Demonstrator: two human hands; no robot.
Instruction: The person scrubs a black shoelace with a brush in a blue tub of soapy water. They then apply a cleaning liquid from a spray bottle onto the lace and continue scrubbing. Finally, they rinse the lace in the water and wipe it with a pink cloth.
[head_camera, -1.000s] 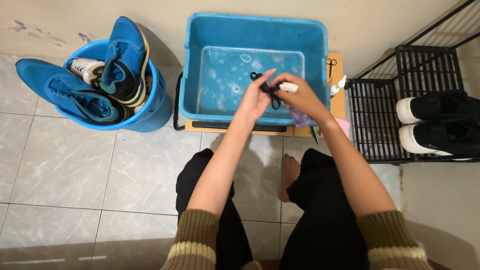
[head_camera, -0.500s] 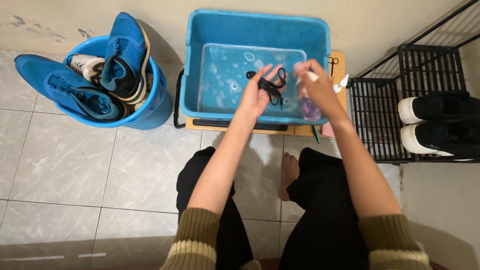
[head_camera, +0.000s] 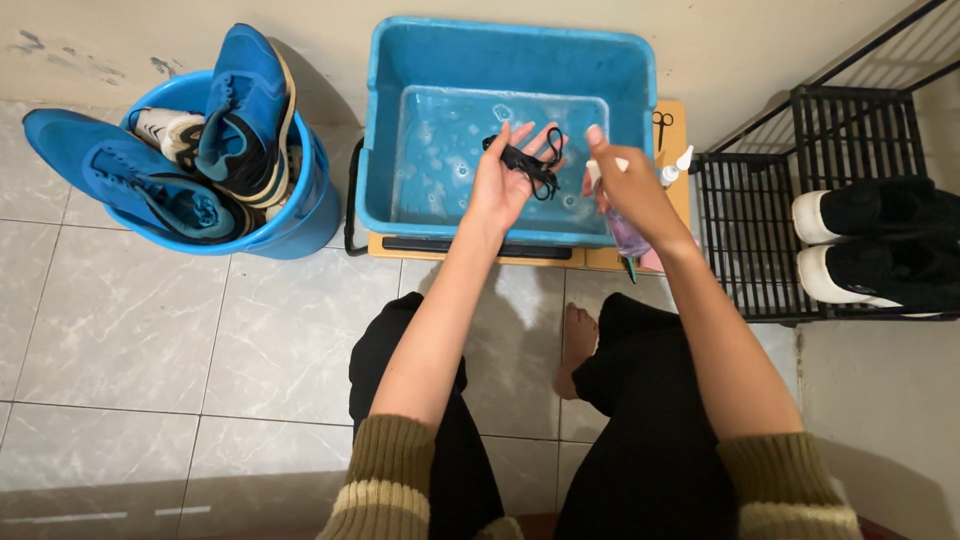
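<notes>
Above the blue tub the air is open, so a hand can come in from its near rim; inside, only shallow soapy water lies over the floor. Both hands hover over its right half: the left hand holding a black lace, the right hand gripping a spray bottle. Left of the tub, a round bucket crammed with blue shoes blocks that side. Right of it, small bottles and what seem to be scissors crowd the wooden ledge, then a black wire rack walls it off. Before the tub, bare tiles flank the knees.
</notes>
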